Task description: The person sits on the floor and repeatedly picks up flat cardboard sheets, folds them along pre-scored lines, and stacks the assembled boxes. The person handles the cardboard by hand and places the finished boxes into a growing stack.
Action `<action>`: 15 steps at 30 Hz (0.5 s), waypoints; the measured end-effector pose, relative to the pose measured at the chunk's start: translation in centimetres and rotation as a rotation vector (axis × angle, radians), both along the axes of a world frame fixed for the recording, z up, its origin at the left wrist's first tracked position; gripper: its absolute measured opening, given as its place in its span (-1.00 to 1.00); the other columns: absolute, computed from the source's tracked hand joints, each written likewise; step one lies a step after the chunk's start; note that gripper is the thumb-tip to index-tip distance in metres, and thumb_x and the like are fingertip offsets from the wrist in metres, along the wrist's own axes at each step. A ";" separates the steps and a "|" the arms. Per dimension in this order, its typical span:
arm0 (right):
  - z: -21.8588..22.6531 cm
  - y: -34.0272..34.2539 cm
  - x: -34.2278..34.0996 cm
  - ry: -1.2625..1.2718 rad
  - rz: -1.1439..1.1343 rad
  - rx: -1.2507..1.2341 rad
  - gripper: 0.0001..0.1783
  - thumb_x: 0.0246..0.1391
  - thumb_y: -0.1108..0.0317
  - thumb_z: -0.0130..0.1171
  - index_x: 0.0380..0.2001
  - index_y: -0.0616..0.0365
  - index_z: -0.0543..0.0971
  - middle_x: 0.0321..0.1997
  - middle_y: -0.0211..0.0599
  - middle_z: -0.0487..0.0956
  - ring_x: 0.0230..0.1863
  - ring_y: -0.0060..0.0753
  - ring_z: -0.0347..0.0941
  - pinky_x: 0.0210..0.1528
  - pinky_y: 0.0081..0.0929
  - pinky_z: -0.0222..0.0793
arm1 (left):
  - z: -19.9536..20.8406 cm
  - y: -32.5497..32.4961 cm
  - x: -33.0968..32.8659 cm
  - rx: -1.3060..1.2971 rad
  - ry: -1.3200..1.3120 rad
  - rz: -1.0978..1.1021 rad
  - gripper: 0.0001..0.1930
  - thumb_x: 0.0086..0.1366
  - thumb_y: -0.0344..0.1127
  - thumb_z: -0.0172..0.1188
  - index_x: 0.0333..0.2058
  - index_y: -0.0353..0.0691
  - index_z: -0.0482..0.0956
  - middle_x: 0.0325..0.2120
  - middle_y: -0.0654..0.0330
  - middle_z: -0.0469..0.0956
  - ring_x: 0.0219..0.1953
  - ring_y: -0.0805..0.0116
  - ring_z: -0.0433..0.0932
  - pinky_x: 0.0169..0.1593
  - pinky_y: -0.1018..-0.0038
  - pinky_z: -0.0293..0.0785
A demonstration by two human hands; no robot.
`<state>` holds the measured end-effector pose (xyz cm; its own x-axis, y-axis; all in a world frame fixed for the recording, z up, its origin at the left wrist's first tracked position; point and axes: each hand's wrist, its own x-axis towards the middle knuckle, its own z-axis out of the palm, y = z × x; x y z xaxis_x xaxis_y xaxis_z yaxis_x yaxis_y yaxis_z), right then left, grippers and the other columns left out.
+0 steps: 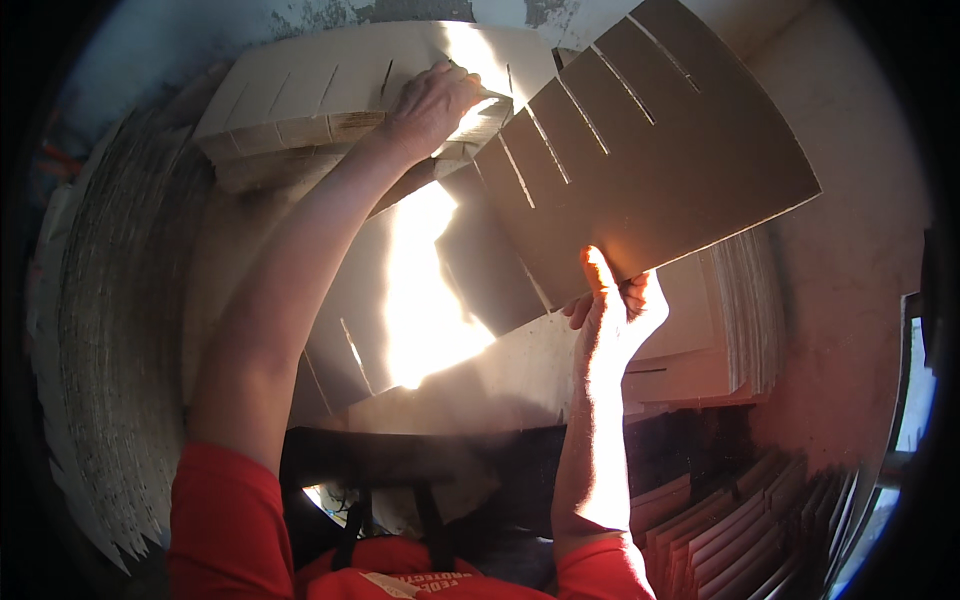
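Observation:
My right hand (620, 305) grips the near edge of a brown slotted cardboard sheet (660, 140), thumb on top and fingers beneath. The sheet is tilted, with several narrow slits cut in from its upper-left edge. Its dark panel meets a lower slotted cardboard panel (480, 250) along a slanting line; whether they are one piece I cannot tell. My left hand (435, 105) is closed, over a far stack of slotted cardboard (300, 85). Its fingertips reach beside the sheet's upper-left edge, and what they pinch is hidden.
At the left stands a tall stack of cardboard (125, 320) with ragged edges. Another cardboard stack (745, 310) rests beyond my right hand, partly behind the sheet. Several upright cardboard pieces (730, 530) fill the lower right. Strong sunlight washes out the middle.

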<state>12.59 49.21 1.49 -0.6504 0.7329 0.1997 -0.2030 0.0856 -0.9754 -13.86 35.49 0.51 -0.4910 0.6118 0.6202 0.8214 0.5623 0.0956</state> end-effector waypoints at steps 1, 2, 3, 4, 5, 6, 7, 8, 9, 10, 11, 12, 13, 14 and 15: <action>0.2 -0.2 0.0 0.013 0.008 -0.018 -0.84 0.08 0.53 0.32 -0.26 0.29 0.57 -0.61 -0.48 0.48 -0.78 -0.75 0.14 -0.72 -0.64 0.01 | -0.1 -0.2 -0.1 0.037 0.059 -0.025 -0.92 0.21 -0.41 0.09 -0.36 -0.19 0.57 -0.39 0.11 0.55 -0.17 0.14 0.54 -0.08 0.30 0.55; 0.2 -0.3 0.0 0.027 0.017 -0.035 -0.85 0.08 0.53 0.32 -0.27 0.29 0.57 -0.61 -0.46 0.49 -0.79 -0.74 0.16 -0.73 -0.64 0.01 | -0.2 -0.4 0.0 0.013 0.088 -0.027 -0.93 0.20 -0.42 0.11 -0.36 -0.23 0.56 -0.37 0.11 0.56 -0.18 0.14 0.54 -0.11 0.29 0.55; 0.3 -0.4 0.0 0.024 0.012 -0.027 -0.85 0.08 0.53 0.32 -0.28 0.28 0.57 -0.61 -0.45 0.49 -0.80 -0.72 0.18 -0.74 -0.63 0.02 | 0.0 -0.5 0.1 -0.009 0.119 -0.032 -0.93 0.20 -0.43 0.13 -0.36 -0.27 0.55 -0.36 0.12 0.56 -0.19 0.14 0.54 -0.14 0.27 0.56; 0.3 -0.4 0.0 0.022 0.008 -0.018 -0.86 0.08 0.53 0.32 -0.30 0.28 0.56 -0.62 -0.44 0.49 -0.81 -0.71 0.20 -0.75 -0.63 0.02 | 0.2 -0.6 0.3 -0.030 0.151 -0.037 -0.93 0.19 -0.45 0.16 -0.36 -0.31 0.54 -0.34 0.13 0.56 -0.19 0.14 0.54 -0.17 0.26 0.56; 0.4 -0.4 0.0 0.020 0.003 -0.010 -0.86 0.07 0.53 0.33 -0.31 0.28 0.56 -0.63 -0.42 0.49 -0.82 -0.69 0.22 -0.76 -0.62 0.03 | 0.3 -0.7 0.5 -0.122 0.154 0.001 -0.93 0.20 -0.46 0.15 -0.36 -0.31 0.54 -0.33 0.11 0.56 -0.18 0.15 0.54 -0.17 0.26 0.57; 0.5 -0.4 0.0 0.024 -0.001 -0.010 -0.86 0.07 0.53 0.33 -0.31 0.29 0.56 -0.63 -0.42 0.49 -0.83 -0.69 0.22 -0.76 -0.62 0.03 | 0.7 -0.6 0.8 -0.212 0.157 0.040 -0.94 0.20 -0.47 0.14 -0.36 -0.31 0.54 -0.32 0.10 0.57 -0.17 0.15 0.54 -0.17 0.27 0.57; 0.6 -0.4 0.0 0.027 -0.006 -0.011 -0.85 0.07 0.53 0.33 -0.32 0.29 0.55 -0.64 -0.41 0.49 -0.83 -0.69 0.22 -0.76 -0.62 0.03 | 0.9 -0.6 1.0 -0.303 0.161 0.078 -0.95 0.20 -0.48 0.13 -0.36 -0.31 0.53 -0.31 0.08 0.57 -0.16 0.16 0.55 -0.17 0.27 0.57; 0.6 -0.5 0.0 0.030 -0.012 -0.011 -0.85 0.06 0.53 0.33 -0.32 0.29 0.55 -0.64 -0.41 0.49 -0.84 -0.68 0.23 -0.76 -0.62 0.04 | 0.8 -0.5 0.9 -0.264 0.150 0.077 -0.95 0.19 -0.49 0.12 -0.37 -0.31 0.55 -0.34 0.06 0.57 -0.18 0.15 0.56 -0.18 0.26 0.57; 0.7 -0.5 0.0 0.031 -0.005 -0.014 -0.85 0.06 0.53 0.34 -0.32 0.29 0.55 -0.64 -0.41 0.49 -0.84 -0.68 0.22 -0.76 -0.62 0.04 | 0.6 -0.5 0.7 -0.226 0.140 0.079 -0.94 0.18 -0.51 0.12 -0.38 -0.31 0.56 -0.37 0.03 0.58 -0.21 0.14 0.58 -0.18 0.24 0.57; 0.7 -0.6 0.0 0.032 0.001 -0.016 -0.85 0.06 0.52 0.34 -0.32 0.29 0.55 -0.64 -0.41 0.49 -0.84 -0.68 0.22 -0.76 -0.62 0.04 | 0.5 -0.5 0.5 -0.187 0.130 0.082 -0.93 0.16 -0.52 0.12 -0.39 -0.31 0.57 -0.40 0.00 0.58 -0.24 0.13 0.59 -0.19 0.23 0.57; 0.7 -0.6 0.0 0.033 0.007 -0.019 -0.84 0.06 0.52 0.34 -0.32 0.29 0.55 -0.64 -0.41 0.49 -0.84 -0.68 0.22 -0.75 -0.62 0.05 | 0.5 -0.6 0.2 -0.151 0.032 0.106 -0.93 0.15 -0.53 0.12 -0.40 -0.32 0.58 -0.44 -0.02 0.58 -0.28 0.09 0.60 -0.19 0.21 0.56; 0.7 -0.6 0.0 0.022 0.004 -0.013 -0.85 0.07 0.51 0.34 -0.32 0.29 0.55 -0.64 -0.40 0.49 -0.83 -0.68 0.22 -0.75 -0.62 0.05 | 0.8 -0.5 0.1 -0.114 -0.068 0.124 -0.92 0.13 -0.53 0.12 -0.42 -0.33 0.59 -0.47 -0.05 0.58 -0.32 0.06 0.61 -0.19 0.19 0.55; 0.8 -0.6 0.0 0.012 0.001 -0.006 -0.85 0.07 0.50 0.33 -0.32 0.29 0.55 -0.64 -0.40 0.49 -0.83 -0.68 0.22 -0.75 -0.62 0.06 | 1.0 -0.4 -0.1 -0.076 -0.168 0.141 -0.91 0.12 -0.54 0.12 -0.43 -0.34 0.60 -0.50 -0.08 0.58 -0.36 0.03 0.61 -0.20 0.18 0.55; 0.9 -0.6 0.0 0.001 -0.003 0.000 -0.85 0.07 0.50 0.33 -0.32 0.29 0.55 -0.63 -0.40 0.50 -0.83 -0.68 0.22 -0.74 -0.62 0.06 | 1.4 -0.4 -0.4 -0.017 -0.209 0.108 -0.92 0.14 -0.48 0.14 -0.44 -0.34 0.60 -0.51 -0.08 0.58 -0.39 0.01 0.60 -0.22 0.15 0.54; 1.1 -0.7 -0.1 0.004 -0.003 -0.011 -0.85 0.08 0.49 0.33 -0.32 0.28 0.55 -0.63 -0.40 0.50 -0.83 -0.67 0.22 -0.74 -0.62 0.07 | 1.6 -0.8 -1.0 0.041 -0.249 0.080 -0.90 0.16 -0.42 0.17 -0.44 -0.34 0.59 -0.51 -0.09 0.58 -0.42 -0.01 0.59 -0.23 0.13 0.54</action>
